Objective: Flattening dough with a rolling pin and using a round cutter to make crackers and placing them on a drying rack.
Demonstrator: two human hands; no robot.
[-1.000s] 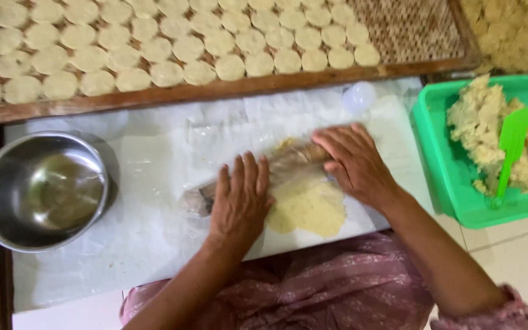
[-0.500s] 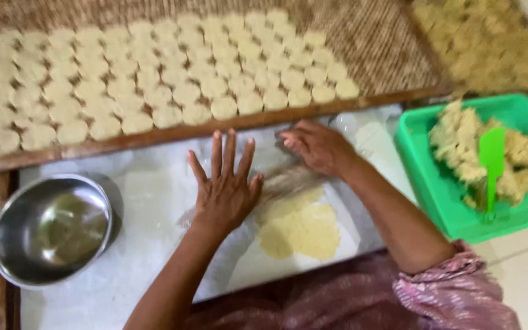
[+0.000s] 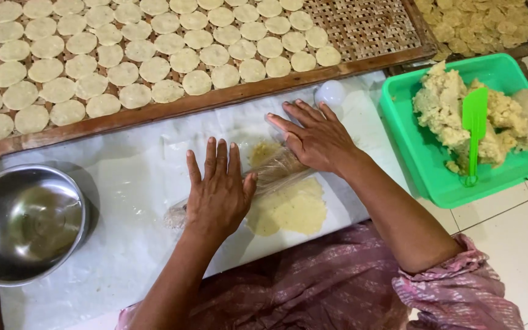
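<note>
Here, both hands lay flat and open on a plastic-wrapped rolling pin [image 3: 276, 174], gripping nothing: the left hand [image 3: 218, 192] pressed with its palm on the pin's lower-left part, fingers spread and pointing away from the body, and the right hand [image 3: 313, 137] pressed on its upper-right part. The pin sat across a thin sheet of pale dough [image 3: 291, 211], which spread out mostly on the near side of the pin, with a smaller patch showing just beyond it. Its long axis ran on a slant, from lower left to upper right, one end poking out left of the left hand; the other end was hidden under the right hand, possibly reaching toward the small white round object [image 3: 330, 93] just beyond the fingertips.

By the look of it, the pin was stiff and fairly light, and its wrapping probably made it slippery, so flat palms near both ends suited it better than a pinch. The dough seemed soft, thin and easily torn.

Left of the pin stood an empty steel bowl [image 3: 22, 223]. Beyond the pin, a woven tray [image 3: 362, 24] held rows of cut dough rounds [image 3: 154, 67]. Right of the pin, a green tub [image 3: 410, 153] held lumps of dough and a green spatula [image 3: 473, 131].
</note>
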